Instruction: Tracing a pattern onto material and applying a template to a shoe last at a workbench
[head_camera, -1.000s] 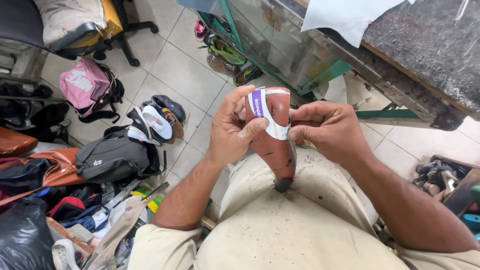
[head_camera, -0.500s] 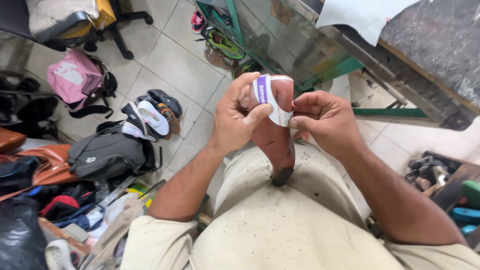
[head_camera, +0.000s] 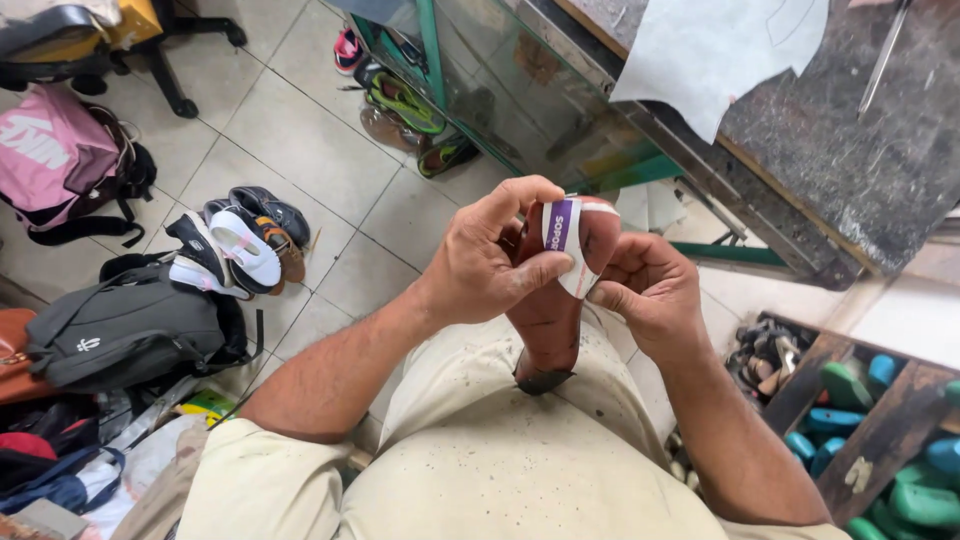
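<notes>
A reddish-brown shoe sole (head_camera: 548, 320) stands upright on my lap, its heel end resting on my beige apron (head_camera: 480, 450). A white strip with a purple patch (head_camera: 566, 240) wraps around the sole's upper end. My left hand (head_camera: 490, 260) grips the sole from the left, thumb pressing on the strip. From the right, my right hand (head_camera: 650, 290) holds the sole, fingertips on the strip's lower edge.
A dark stone-topped bench (head_camera: 850, 150) with a white sheet (head_camera: 710, 55) and green frame stands ahead. Shoes (head_camera: 240, 245), a grey backpack (head_camera: 130, 335) and a pink bag (head_camera: 55, 160) lie on the tiled floor at left. A wooden rack with teal shoe lasts (head_camera: 880, 430) sits at right.
Both hands keep hold of the sole and strip; the fingers have shifted a little along the strip. The view has drifted slightly.
</notes>
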